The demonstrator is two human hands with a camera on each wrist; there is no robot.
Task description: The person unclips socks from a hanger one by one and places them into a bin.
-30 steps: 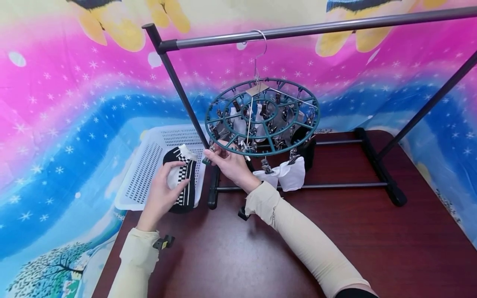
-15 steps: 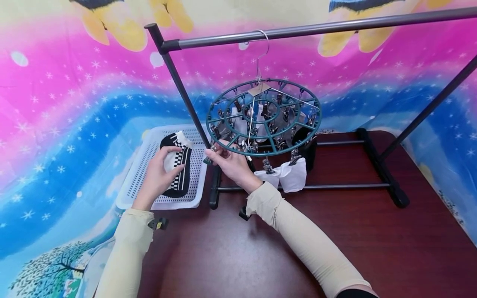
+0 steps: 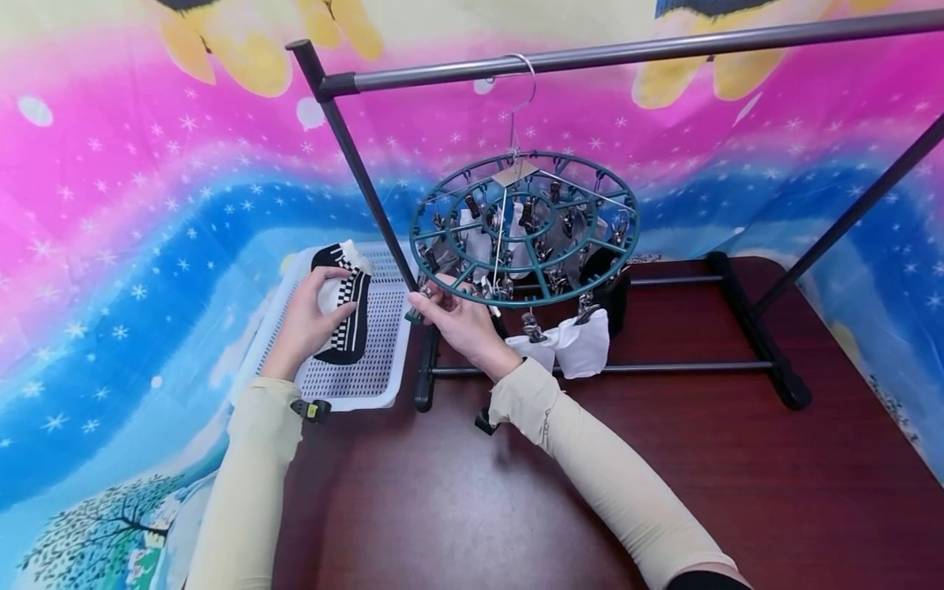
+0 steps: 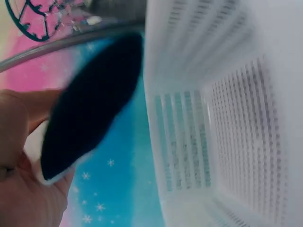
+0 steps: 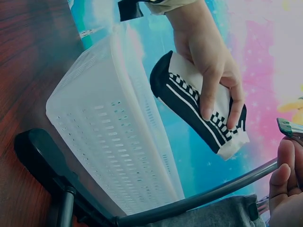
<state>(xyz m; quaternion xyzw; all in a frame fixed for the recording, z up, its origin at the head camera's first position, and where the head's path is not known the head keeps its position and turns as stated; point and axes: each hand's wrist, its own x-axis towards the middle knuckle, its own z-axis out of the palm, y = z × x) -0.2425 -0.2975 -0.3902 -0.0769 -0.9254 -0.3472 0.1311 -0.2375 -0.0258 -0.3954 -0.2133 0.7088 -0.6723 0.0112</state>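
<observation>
The checkered sock (image 3: 356, 315) is carried farther over the basket (image 3: 383, 328), pinched between the curled thumb and fingers of the left hand (image 3: 304, 321), while a clip (image 5: 289, 127) is pinched by the right hand (image 3: 465, 326), white socks (image 3: 584, 344) already hung from the green hanger (image 3: 541, 280), this 1 seemingly left to be clipped.

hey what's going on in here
A person is handling socks at a clip hanger. The left hand holds a black-and-white checkered fabric sock in the air, off the white perforated plastic basket. The right hand pinches a green-tipped metal clip at the near left edge of the round green hanger, which hangs from a grey metal rail. White sock-like pieces already hang there; the checkered sock isn't clipped yet.
</observation>
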